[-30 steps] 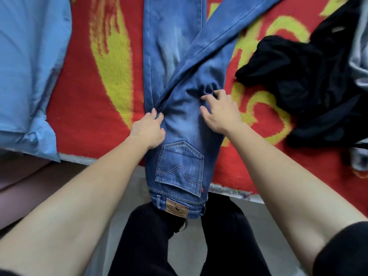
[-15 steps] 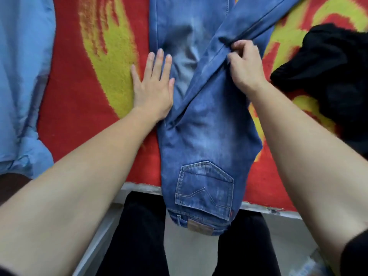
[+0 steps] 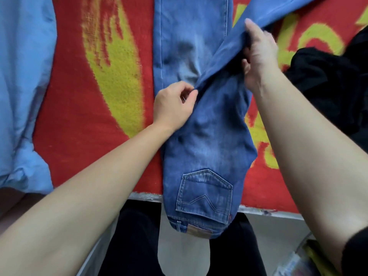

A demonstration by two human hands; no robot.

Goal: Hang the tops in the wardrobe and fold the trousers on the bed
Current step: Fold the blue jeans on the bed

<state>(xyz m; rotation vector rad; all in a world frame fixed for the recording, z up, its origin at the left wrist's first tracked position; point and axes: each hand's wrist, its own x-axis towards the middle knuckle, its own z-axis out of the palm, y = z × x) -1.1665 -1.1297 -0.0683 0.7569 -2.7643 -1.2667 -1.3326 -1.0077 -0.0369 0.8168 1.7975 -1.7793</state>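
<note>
Denim jeans lie on the red bed cover, left hand pinching the crotch seam, right hand clamped on the crossed upper leg; a slack pinch risks dragging both legs askew.

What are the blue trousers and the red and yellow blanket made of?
The trousers look like denim: faded blue cloth with pale stitched seams and a sewn back pocket. The blanket looks like soft, fuzzy fleece or plush; its yellow shapes have furry edges. Which fibre it is cannot be told.
</note>
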